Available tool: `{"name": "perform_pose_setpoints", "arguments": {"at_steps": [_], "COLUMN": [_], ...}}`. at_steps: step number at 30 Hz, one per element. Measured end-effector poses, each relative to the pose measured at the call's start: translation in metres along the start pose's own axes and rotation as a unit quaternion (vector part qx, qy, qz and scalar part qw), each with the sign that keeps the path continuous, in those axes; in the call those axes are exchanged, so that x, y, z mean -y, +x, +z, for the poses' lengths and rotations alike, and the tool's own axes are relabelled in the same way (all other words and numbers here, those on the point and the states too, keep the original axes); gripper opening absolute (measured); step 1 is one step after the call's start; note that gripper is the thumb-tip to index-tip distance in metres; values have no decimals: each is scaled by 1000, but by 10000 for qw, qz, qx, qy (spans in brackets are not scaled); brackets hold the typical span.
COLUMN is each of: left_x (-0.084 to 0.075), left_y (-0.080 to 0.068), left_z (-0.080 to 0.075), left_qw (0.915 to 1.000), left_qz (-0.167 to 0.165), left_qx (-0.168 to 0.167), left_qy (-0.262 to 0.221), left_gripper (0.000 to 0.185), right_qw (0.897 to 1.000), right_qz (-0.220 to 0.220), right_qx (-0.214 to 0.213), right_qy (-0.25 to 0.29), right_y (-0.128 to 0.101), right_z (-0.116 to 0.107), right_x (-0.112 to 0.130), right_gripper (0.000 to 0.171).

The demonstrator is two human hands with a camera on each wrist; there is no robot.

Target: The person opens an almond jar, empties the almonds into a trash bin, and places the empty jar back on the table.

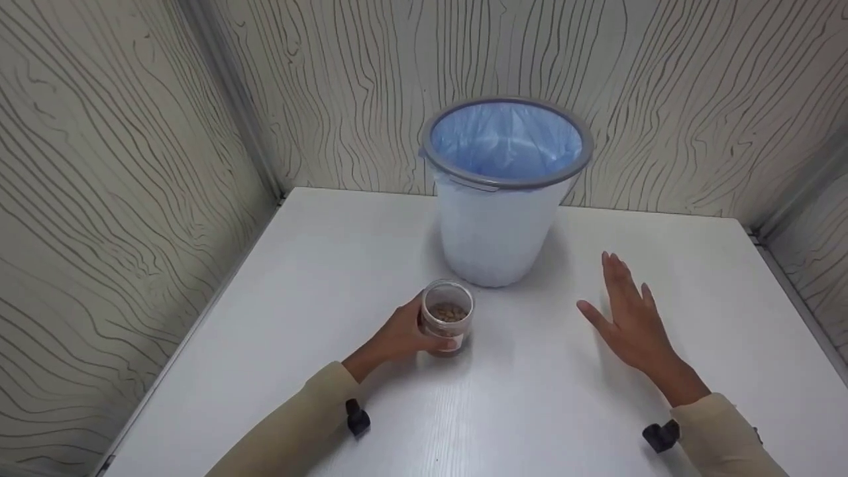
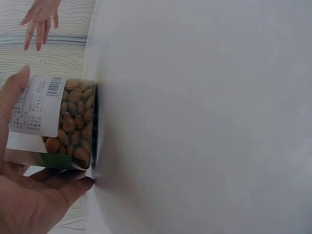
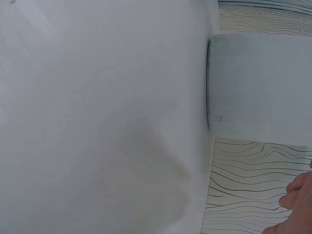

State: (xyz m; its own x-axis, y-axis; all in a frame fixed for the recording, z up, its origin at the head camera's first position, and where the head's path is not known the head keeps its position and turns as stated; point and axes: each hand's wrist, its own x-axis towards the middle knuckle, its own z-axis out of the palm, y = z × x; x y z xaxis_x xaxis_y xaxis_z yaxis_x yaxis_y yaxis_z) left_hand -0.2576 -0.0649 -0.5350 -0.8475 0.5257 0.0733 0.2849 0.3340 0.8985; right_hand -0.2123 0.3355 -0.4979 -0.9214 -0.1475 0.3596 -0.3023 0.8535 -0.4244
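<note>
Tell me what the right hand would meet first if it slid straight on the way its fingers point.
Probably nothing on the table: the right hand points up past the right side of the bin, toward the back wall. Depth is uncertain.

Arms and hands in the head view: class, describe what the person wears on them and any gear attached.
Both arms wear long beige sleeves reaching the wrists. The left hand and right hand are bare, with no gloves or rings visible. A small black device sits at each cuff: one by the left wrist, one by the right. No cables show.
</note>
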Motion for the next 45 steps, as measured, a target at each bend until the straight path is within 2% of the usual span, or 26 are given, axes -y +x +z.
{"name": "perform_pose_setpoints", "arguments": {"at_steps": [6, 12, 28, 36, 45], "left_x": [-2, -4, -10, -12, -17], "left_y": [5, 8, 12, 13, 17], "left_z": [4, 7, 10, 12, 16], "left_qw": [9992, 9982, 9954, 9932, 9873], "left_qz": [305, 566, 637, 929, 1285], "left_qx": [-41, -84, -336, -431, -547], "left_qy": [236, 192, 637, 554, 755], "left_gripper": [96, 88, 87, 86, 86], "right_qw": [10000, 10000, 9998, 9998, 9996], "right_qz": [-12, -26, -139, -156, -204], "right_qx": [-10, -9, -91, -114, -129], "right_qy": [9, 48, 104, 84, 178], "right_y": [0, -1, -4, -6, -8], "right_z": [0, 2, 1, 1, 2], "right_x": [1, 0, 4, 6, 10], "right_gripper": [89, 89, 88, 88, 87]}}
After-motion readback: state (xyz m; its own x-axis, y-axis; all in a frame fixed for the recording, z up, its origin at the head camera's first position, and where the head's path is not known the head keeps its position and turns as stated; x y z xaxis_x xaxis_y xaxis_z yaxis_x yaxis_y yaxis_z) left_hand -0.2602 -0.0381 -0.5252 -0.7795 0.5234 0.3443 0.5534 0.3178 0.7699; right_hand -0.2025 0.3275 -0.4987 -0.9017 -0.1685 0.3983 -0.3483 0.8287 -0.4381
